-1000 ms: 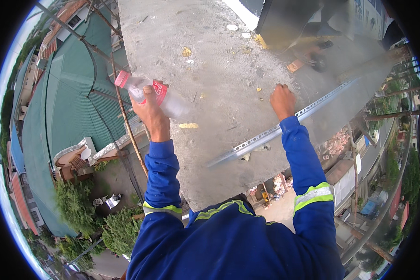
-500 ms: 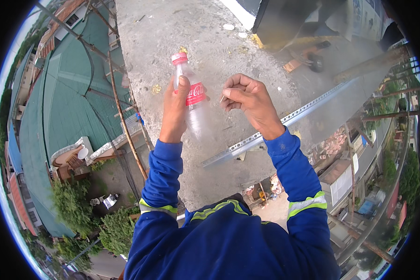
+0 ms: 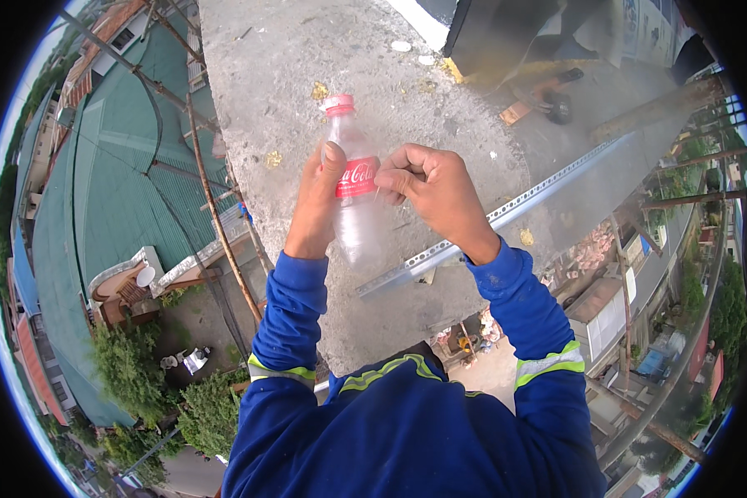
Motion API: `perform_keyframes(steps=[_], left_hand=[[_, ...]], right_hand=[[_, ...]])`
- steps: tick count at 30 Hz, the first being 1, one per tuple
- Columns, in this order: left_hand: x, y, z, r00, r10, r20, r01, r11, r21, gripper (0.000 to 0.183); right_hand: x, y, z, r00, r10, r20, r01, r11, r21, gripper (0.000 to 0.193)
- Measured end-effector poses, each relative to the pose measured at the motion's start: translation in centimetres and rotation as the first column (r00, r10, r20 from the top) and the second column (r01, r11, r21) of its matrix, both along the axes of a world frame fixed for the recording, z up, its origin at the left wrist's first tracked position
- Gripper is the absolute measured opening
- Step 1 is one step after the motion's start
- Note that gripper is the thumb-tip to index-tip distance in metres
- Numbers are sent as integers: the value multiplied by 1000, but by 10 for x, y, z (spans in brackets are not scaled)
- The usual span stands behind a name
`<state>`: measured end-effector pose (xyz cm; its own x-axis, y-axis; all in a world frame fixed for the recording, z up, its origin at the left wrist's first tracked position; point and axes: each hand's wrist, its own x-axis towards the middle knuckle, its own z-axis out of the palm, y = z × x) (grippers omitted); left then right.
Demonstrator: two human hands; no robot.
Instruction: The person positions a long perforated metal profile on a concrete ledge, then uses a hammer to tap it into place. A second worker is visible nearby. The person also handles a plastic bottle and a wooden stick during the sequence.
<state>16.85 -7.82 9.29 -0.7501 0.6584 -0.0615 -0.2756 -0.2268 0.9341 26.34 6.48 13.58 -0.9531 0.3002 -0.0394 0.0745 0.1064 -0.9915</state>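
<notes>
I have the left hand (image 3: pixel 314 199) clamped around the bottle (image 3: pixel 355 226), its red cap (image 3: pixel 338 103) beyond that hand. I read the right hand (image 3: pixel 436 187) as pinched together on a thin item (image 3: pixel 378 193), too small to identify, at the bottle's label (image 3: pixel 357 177); contact is unclear. Below the right hand, the perforated rail (image 3: pixel 539 197) runs aslant over the slab (image 3: pixel 266 83). Well left of the left hand lies the green roof (image 3: pixel 100 191).

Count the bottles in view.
1. The clear bottle is in the left hand, with the right hand close at its right side. Others could be hidden in the blurred or cluttered background.
</notes>
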Motion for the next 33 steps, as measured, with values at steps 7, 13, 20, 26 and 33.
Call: perform_keyframes(steps=[7,13,20,26,33], left_hand=[[3,-1,-3,1000,9,-8,-9,1000,-14,70],[3,1,-5,999,18,-27,-19,1000,-22,67],[4,1,-7,999,40,-35,-39,999,14,66],[-7,2,-4,996,-47,-77,44,998,-43,72],[-5,0,-1,992,-107,-67,107,994,2,75]], right_hand=[[1,-1,-4,996,65,61,-68,996,61,12],[0,1,-8,994,79,79,-81,997,16,18],[0,7,-18,973,137,184,-109,983,-150,20],[3,10,-17,981,177,81,-150,954,-259,18],[2,17,-5,970,214,112,-180,951,-252,17]])
